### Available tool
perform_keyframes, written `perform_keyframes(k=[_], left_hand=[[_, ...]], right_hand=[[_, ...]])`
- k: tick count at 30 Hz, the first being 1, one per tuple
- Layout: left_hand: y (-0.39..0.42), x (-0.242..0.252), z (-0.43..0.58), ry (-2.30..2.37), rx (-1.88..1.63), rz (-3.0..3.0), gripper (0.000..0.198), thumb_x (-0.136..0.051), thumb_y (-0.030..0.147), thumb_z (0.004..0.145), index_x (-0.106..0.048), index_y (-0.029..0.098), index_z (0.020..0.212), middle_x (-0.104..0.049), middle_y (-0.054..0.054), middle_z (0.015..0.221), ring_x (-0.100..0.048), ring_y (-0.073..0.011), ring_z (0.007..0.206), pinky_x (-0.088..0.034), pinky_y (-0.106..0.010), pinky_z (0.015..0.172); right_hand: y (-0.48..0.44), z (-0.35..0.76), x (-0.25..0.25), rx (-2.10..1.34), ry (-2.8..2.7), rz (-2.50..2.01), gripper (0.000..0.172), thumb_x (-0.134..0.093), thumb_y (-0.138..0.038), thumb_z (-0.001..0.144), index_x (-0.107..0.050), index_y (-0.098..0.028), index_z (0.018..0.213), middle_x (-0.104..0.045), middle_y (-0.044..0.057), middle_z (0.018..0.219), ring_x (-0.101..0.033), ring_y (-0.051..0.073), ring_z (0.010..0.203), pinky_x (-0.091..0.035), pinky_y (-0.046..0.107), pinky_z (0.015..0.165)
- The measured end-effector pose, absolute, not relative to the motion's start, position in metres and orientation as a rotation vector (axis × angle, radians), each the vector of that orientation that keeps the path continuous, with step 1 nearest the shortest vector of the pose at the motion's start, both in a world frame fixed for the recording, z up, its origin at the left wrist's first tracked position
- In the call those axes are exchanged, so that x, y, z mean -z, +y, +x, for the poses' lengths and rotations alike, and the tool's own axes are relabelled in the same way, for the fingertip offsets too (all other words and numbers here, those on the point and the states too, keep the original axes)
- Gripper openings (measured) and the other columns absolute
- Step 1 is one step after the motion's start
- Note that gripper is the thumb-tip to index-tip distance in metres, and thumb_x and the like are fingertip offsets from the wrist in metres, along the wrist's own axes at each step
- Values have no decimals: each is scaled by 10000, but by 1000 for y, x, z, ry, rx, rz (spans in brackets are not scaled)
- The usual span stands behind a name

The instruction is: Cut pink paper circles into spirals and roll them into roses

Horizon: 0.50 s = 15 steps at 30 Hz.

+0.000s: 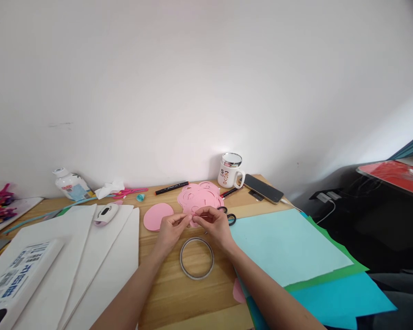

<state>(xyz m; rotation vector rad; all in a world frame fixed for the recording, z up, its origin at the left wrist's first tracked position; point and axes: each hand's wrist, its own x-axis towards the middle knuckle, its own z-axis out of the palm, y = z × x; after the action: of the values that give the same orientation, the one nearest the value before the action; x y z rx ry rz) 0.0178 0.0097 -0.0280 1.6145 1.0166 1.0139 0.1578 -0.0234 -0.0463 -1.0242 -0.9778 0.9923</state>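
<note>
White wall (192,91) is backing a wooden worktop (165,284), which is carrying paper stock and tools. My left hand (174,227) is pinching, its thumb brought in against the fingers. My right hand (216,227) is matching it, thumb and forefinger drawn together, and the two sets of fingertips are almost meeting. What either pinch is gripping, if anything, I am not managing to tell: the detail is too small. Pink paper cut-outs (199,195) are lying in a loose pile directly beyond my fingertips, the near edge partly hidden. One pink disc (158,217) is lying just left of that pile, near my left hand. Black-handled scissors (231,219) are resting beside my right hand, partly covered by it. Nearer to me, a tape roll (197,277) is lying flat. Behind, a white mug (226,174) is standing upright between the pile and a dark phone (264,189).
</note>
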Motion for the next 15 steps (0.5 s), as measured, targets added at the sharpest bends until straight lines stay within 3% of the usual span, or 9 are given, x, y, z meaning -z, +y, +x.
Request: perform_keyframes(k=[9, 15], left_hand=[[11, 32, 16, 993, -1014, 1471, 234, -716, 393, 631, -739, 161, 611, -682, -24, 578, -575, -155, 567, -456, -252, 600], [16, 40, 16, 986, -1063, 1379, 245, -751, 392, 584, -746, 157, 652, -695, -36, 606, -591, -159, 579, -470, -261, 602]], right_hand=[[-26, 155, 45, -948, -1066, -1056, 194, -761, -317, 607, -635, -171, 631, -640, 14, 667, -613, 152, 594, -514, 279, 603], [-23, 158, 46, -859, -1110, -1057, 136, -731, -301, 648, -674, -180, 620, -652, 41, 711, -603, 180, 682, -501, 304, 649]])
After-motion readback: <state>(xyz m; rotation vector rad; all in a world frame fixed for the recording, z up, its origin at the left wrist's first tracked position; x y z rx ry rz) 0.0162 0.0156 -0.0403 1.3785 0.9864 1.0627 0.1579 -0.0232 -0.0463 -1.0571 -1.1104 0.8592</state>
